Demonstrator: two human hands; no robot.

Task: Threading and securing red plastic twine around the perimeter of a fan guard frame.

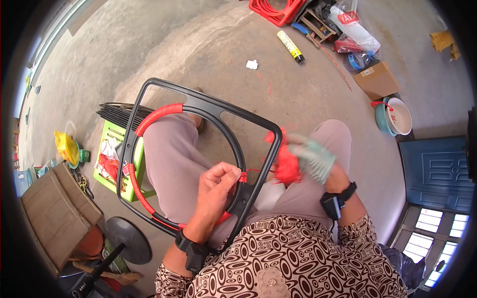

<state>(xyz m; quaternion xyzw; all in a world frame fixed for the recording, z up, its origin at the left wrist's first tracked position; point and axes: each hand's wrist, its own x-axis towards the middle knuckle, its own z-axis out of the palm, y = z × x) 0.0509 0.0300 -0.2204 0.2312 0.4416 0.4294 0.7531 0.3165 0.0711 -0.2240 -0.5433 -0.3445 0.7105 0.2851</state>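
Across my lap lies a black rectangular frame [214, 101] with a round inner ring [238, 147]. Red cord wrapping [158, 117] covers the ring's upper left and parts of its left and lower side. My left hand [216, 186], bare, pinches the ring's right side, beside a short red winding [243, 177]. From that winding a red strand runs right toward a loose red cord bundle [286, 161]. My right hand [314, 158], in a pale green and white glove, is closed on this bundle just outside the frame's right bar. Motion blurs its fingers.
A lime-green stool [136, 186] to my left bears black rings and red cord. A round black base on a pole [128, 241] stands nearer. Ahead lie a yellow-black can [290, 46] and a red crate [278, 11]. A cardboard box [377, 81] and basins [400, 116] are at right.
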